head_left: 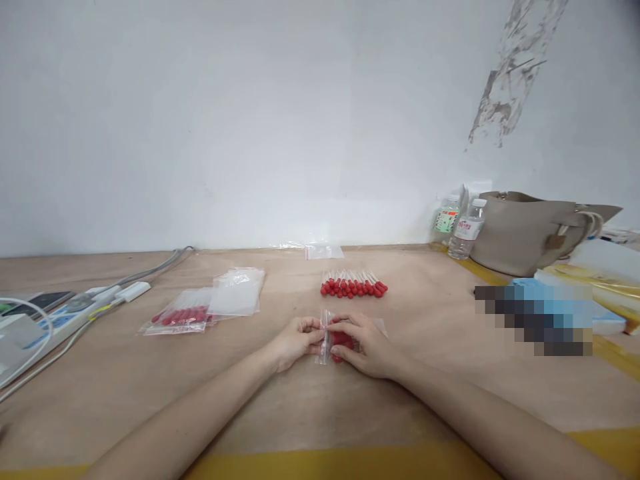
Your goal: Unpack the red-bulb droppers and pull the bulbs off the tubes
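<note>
A small clear zip bag with red-tipped droppers inside lies on the wooden table, gripped by both hands. My left hand pinches the bag's left end with closed fingers. My right hand lies over the bag's right part, fingers pressed on it. Just beyond the hands lies a row of loose red-bulbed droppers. To the left sit a filled bag of red droppers and a stack of empty clear bags.
A power strip with cables lies at the far left. One more small clear bag lies by the wall. Two water bottles and a beige handbag stand at the back right, with blue and white items beside them.
</note>
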`<state>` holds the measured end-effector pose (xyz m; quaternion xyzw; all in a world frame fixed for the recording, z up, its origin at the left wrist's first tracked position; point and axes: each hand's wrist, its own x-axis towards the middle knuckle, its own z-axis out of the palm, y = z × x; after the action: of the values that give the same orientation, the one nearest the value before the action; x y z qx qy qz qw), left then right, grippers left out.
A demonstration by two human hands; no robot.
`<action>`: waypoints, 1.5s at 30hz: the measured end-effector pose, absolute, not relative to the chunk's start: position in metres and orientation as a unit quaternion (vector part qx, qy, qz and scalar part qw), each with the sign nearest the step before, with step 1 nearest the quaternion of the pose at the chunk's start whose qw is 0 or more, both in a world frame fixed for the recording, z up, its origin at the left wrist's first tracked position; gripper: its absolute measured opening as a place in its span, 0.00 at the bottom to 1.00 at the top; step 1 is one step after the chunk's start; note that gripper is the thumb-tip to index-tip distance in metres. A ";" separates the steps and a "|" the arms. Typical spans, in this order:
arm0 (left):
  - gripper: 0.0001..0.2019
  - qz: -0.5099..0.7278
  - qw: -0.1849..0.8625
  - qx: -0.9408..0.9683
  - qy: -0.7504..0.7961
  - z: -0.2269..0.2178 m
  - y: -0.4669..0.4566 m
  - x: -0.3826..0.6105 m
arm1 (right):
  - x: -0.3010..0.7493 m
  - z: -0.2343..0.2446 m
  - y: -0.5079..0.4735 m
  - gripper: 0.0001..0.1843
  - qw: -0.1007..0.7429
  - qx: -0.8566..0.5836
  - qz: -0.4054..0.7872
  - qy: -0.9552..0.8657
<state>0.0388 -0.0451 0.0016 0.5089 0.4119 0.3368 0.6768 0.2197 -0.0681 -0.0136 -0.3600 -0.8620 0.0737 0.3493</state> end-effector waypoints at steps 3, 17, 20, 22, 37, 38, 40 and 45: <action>0.19 0.338 0.679 0.498 0.419 0.001 -0.043 0.038 | 0.218 -0.017 -0.067 0.20 0.363 -0.360 0.077 -0.856; 0.15 0.304 0.676 0.560 0.370 0.000 -0.044 0.042 | 0.221 -0.008 -0.047 0.12 0.334 -0.256 -0.163 -0.892; 0.15 0.290 0.668 0.568 0.384 -0.001 -0.043 0.040 | 0.223 -0.006 -0.049 0.09 0.328 -0.244 -0.162 -0.898; 0.16 0.281 0.672 0.570 0.380 0.000 -0.043 0.039 | 0.223 -0.007 -0.050 0.09 0.321 -0.233 -0.161 -0.904; 0.13 0.372 0.527 0.626 0.439 -0.012 -0.038 0.039 | 0.217 -0.001 -0.062 0.07 0.343 -0.241 -0.064 -0.906; 0.11 0.386 0.495 0.646 0.434 -0.014 -0.036 0.037 | 0.219 -0.001 -0.062 0.07 0.359 -0.251 -0.036 -0.898; 0.06 0.395 0.440 0.680 0.433 -0.019 -0.031 0.033 | 0.224 -0.001 -0.065 0.06 0.385 -0.280 0.014 -0.880; 0.07 0.370 0.368 0.732 0.438 -0.026 -0.025 0.021 | 0.242 0.001 -0.072 0.14 0.306 -0.389 0.079 -0.865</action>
<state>0.0207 -0.0249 -0.0260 0.7322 0.4380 0.3699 0.3678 0.2424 -0.0720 0.0006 -0.3894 -0.8651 0.0793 0.3060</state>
